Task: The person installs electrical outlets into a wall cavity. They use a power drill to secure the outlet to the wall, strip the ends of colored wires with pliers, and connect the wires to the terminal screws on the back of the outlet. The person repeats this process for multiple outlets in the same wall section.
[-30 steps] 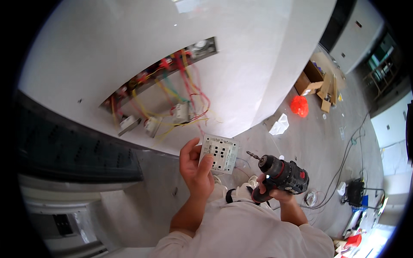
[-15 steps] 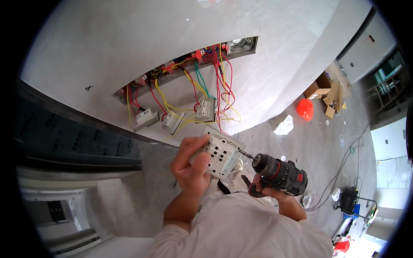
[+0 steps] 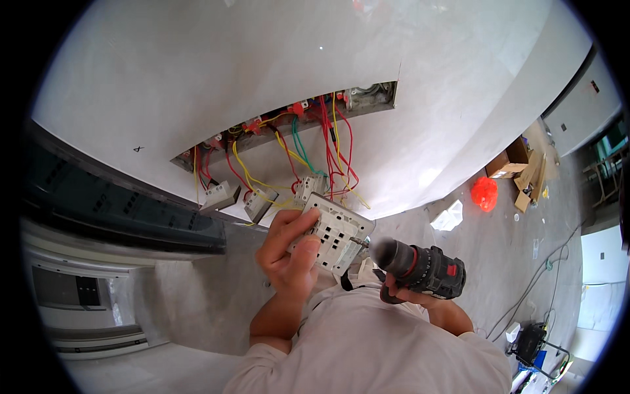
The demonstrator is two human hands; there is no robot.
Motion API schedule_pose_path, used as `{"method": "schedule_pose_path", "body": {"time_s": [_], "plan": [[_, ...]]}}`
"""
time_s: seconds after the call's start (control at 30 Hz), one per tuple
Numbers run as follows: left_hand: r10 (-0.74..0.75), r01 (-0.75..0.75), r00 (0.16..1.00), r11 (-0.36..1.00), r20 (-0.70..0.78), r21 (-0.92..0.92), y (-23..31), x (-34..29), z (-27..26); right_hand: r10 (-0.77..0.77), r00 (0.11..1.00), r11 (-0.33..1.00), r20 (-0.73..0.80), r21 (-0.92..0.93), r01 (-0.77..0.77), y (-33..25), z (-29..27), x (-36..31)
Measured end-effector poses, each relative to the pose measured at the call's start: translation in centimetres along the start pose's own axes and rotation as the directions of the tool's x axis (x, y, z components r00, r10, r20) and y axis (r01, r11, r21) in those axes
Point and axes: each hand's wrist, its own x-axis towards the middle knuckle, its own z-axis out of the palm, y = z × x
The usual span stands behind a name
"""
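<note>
Big pale wall (image 3: 446,144) up top; at left, a dark pane (image 3: 118,203) with printed marks, too small to read. A long slot (image 3: 380,98) spills wires (image 3: 350,144). The drill (image 3: 436,272) sits clamped in the right hand (image 3: 412,297), chuck blurred! The left hand (image 3: 289,256) pinches the plate (image 3: 336,243) by the drill's bit (image 3: 359,242), near 3 wired modules (image 3: 220,196). Smallest: 1 black wall mark (image 3: 138,149).
</note>
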Motion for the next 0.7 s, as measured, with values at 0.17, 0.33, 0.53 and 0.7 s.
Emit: {"method": "schedule_pose_path", "body": {"time_s": [0.17,0.33,0.53,0.7], "plan": [[-0.031,0.031,1.000,0.998,0.004,-0.045,-0.8,1.4,0.8,-0.021,1.000,0.995,-0.002,0.094,0.021,0.6,-1.1,1.0],[-0.025,0.026,0.999,1.000,0.021,-0.006,-1.3,2.5,0.4,-0.100,0.993,0.970,0.061,0.229,0.083,1.2,-1.4,2.1],[-0.131,0.126,0.990,0.988,-0.047,-0.092,-1.5,3.6,0.4,-0.058,0.998,0.965,0.032,0.259,0.047,2.1,-1.6,2.4],[-0.110,0.110,0.994,0.987,0.012,-0.114,-1.6,3.5,0.7,-0.059,0.998,0.998,-0.018,-0.040,0.058,1.3,-0.7,2.5]]}}
